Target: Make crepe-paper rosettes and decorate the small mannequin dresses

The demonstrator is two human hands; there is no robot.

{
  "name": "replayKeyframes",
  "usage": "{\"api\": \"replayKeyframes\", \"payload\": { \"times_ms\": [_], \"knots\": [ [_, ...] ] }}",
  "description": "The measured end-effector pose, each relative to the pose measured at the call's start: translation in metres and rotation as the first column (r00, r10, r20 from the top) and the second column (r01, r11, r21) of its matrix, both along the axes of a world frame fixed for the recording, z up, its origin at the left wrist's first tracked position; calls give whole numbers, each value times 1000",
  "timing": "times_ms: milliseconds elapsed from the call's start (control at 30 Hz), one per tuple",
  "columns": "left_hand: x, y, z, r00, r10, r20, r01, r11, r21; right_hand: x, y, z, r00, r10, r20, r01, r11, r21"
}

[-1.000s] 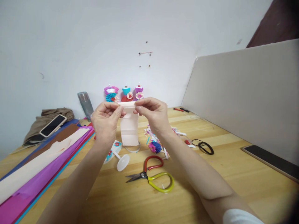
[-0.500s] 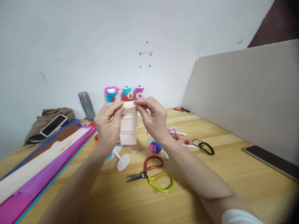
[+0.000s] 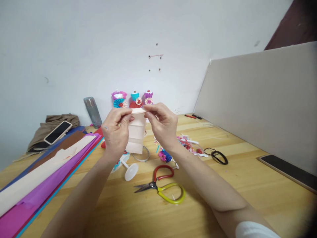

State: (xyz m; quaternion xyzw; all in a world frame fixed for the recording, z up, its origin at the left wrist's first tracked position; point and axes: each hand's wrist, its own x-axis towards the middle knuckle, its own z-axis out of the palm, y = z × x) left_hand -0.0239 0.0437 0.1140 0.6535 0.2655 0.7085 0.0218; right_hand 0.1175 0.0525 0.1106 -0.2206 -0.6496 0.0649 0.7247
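Between my two hands hangs a cream paper strip (image 3: 135,135) with crosswise creases and a narrow fold along its top edge. My left hand (image 3: 116,129) pinches the left end of that fold, and my right hand (image 3: 162,124) pinches the right end. Below the strip, on the table, lie a white plastic stand (image 3: 130,172) on its side and a roll of clear tape (image 3: 146,155), partly hidden by the paper. Scissors (image 3: 153,186) with one red and one yellow handle lie spread nearer to me.
Coloured paper sheets (image 3: 49,168) are stacked at left, beside a phone (image 3: 58,132) on brown cloth and a leaning bottle (image 3: 92,112). Small paper-dressed figures (image 3: 135,96) stand by the wall. Paper scraps (image 3: 188,143), a black hair tie (image 3: 220,158) and another phone (image 3: 289,172) lie at right.
The folded top edge now looks flatter and bows slightly, and the strip's lower end has swung a little left. Both hands keep their pinch in nearly the same place.
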Motion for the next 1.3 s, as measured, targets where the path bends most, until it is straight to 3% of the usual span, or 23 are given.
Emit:
{"api": "replayKeyframes", "payload": {
  "times_ms": [267,567,667,933,1167,1300],
  "knots": [
    [1,-2,-1,995,84,-52,-82,996,31,0,-5,1,996,-76,48,79,996,-50],
    [2,-1,0,999,-26,23,28,996,-83,1,0,6,985,162,-58,-171,950,-261],
    [2,1,1,1000,-22,16,23,994,-109,2,0,6,979,196,-58,-204,937,-282],
    [-1,1,4,954,259,-150,-255,966,43,4,0,5,987,-29,158,61,978,-201],
    [-3,2,8,972,146,-181,-187,954,-234,12,8,6,969,-80,234,129,971,-199],
    [-4,1,14,995,68,-70,-86,949,-302,17,10,12,979,122,164,-59,937,-344]
  ]
}}
